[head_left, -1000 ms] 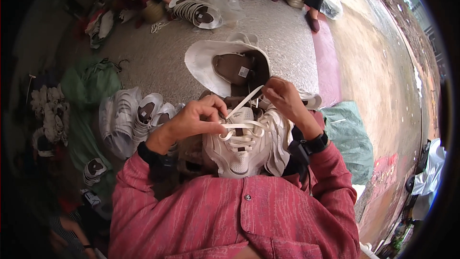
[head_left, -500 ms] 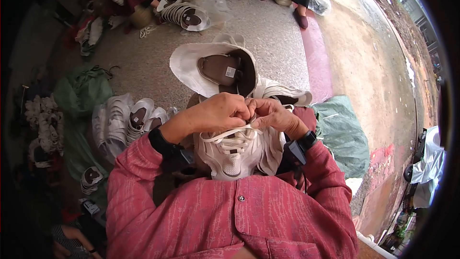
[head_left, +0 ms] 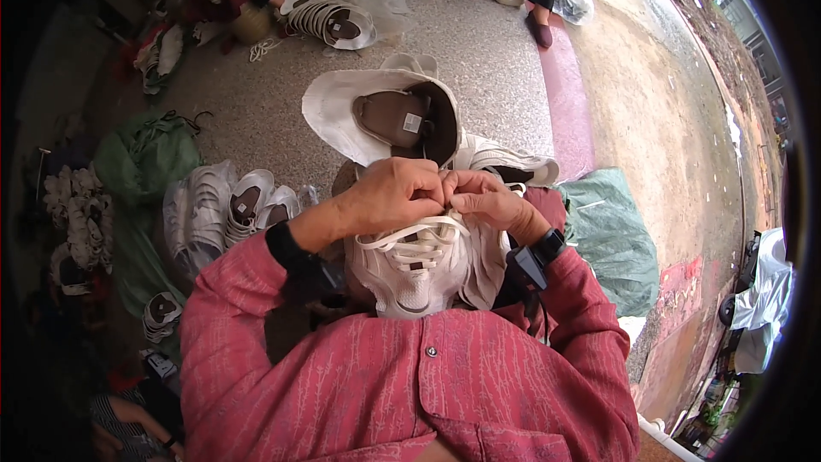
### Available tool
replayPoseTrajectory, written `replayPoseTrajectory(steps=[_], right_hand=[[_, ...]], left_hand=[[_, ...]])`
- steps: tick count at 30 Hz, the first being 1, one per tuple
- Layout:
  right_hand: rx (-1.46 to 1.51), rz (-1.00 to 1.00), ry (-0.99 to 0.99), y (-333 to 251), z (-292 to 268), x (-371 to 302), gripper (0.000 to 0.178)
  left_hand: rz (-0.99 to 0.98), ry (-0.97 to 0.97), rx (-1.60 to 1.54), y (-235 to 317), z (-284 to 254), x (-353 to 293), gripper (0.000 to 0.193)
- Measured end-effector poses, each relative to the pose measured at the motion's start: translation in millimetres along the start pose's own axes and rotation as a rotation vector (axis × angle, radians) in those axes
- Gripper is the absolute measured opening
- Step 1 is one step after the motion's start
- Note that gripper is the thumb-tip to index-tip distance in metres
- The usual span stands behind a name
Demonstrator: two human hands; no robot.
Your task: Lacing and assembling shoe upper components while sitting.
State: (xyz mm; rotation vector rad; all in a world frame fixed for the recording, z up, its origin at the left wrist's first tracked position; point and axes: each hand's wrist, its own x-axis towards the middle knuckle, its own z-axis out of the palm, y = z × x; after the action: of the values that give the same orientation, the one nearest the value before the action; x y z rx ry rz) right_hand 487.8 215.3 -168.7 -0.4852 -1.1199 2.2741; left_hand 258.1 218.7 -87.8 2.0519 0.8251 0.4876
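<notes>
A white shoe upper rests toe toward me, close to my chest, with a pale lace crisscrossed over its front. Above its opening, the fingertips of my left hand and my right hand meet in a pinch. Both seem to grip the shoelace, though the bit between the fingers is mostly hidden. Just beyond my hands, a nested stack of white uppers shows a brown lining and a small white label. More white uppers lie beside the laced one, under my right wrist.
Packed shoe uppers stand to my left, near a green sack. A grey-green sack lies on my right. Farther off, another stack of uppers sits on the speckled floor, near other people's legs.
Both hands have risen very slightly, away from my chest, still pinched together. The laced upper and the stack beyond have hardly moved.
</notes>
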Motion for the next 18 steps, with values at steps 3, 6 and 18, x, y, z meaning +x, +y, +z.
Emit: replayPoseTrajectory(steps=[3,6,18], right_hand=[[-0.076,0.052,0.085,3,-5,3,0.025],[-0.076,-0.004,0.076,3,0,9,0.031],[-0.602,-0.15,0.021,-3,9,-18,0.071]], left_hand=[[0.083,0.241,0.229,9,-25,-13,0.006],[-0.066,0.423,0.244,18,-74,-32,0.006],[-0.171,-0.127,0.114,-9,-12,-116,0.123]])
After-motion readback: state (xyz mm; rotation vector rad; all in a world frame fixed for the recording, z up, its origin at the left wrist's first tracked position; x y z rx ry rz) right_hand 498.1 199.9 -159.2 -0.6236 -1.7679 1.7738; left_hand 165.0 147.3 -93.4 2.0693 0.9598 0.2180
